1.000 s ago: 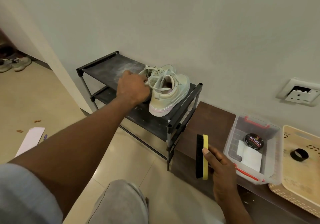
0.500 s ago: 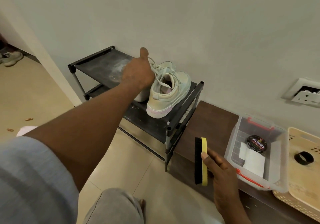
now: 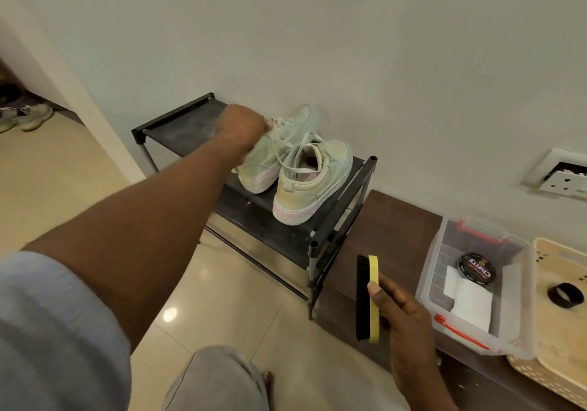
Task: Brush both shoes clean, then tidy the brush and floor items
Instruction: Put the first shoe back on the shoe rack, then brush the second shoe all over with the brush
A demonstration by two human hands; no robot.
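Two pale green sneakers with pink soles are on the top shelf of a black shoe rack [image 3: 336,217]. The right sneaker [image 3: 313,182] sits flat on the shelf. The left sneaker [image 3: 270,153] is tilted up, heel lifted, and my left hand [image 3: 243,128] grips its upper near the laces. My right hand [image 3: 403,318] holds a shoe brush [image 3: 368,298] with a yellow back and black bristles, upright over the dark wooden bench [image 3: 390,220], well apart from the shoes.
A clear plastic box [image 3: 521,258] with red latches holds a polish tin [image 3: 477,268] and white cloth [image 3: 467,302]. A beige basket [image 3: 559,347] with a black ring sits right of it. A wall socket [image 3: 562,179] is above. Other shoes [image 3: 27,117] lie far left on the tiled floor.
My left hand has lifted and tilted the left sneaker off the shelf. The brush in my right hand has stayed in nearly the same place.
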